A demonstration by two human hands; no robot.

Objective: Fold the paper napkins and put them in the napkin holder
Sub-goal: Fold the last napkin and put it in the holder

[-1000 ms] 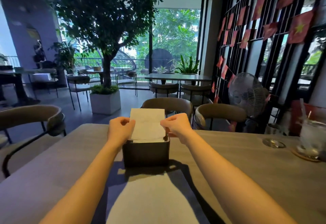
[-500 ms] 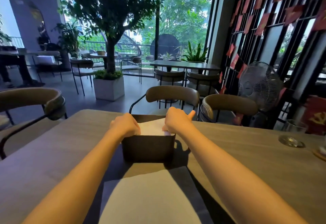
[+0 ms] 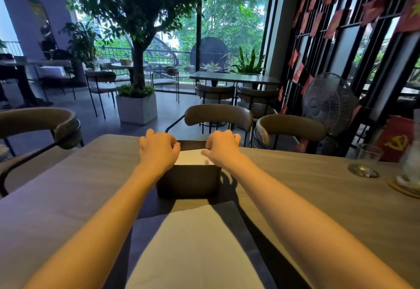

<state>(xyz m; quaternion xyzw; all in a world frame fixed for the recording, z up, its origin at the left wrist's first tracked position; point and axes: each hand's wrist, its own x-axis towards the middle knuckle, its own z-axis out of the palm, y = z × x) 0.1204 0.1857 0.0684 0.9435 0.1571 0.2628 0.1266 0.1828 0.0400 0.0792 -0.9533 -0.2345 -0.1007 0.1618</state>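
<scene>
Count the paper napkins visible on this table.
2: a folded napkin in the dark holder; a flat napkin on the table nearer the camera. Others may be hidden in the holder.

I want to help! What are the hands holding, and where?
The left hand and right hand pinch the folded napkin by its top corners, as it sits in the napkin holder.

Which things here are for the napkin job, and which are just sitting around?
For the job: napkin holder, folded napkin inside it, flat napkin in front, left hand, right hand.
Just sitting around: glass, drink, fan, chair.
</scene>
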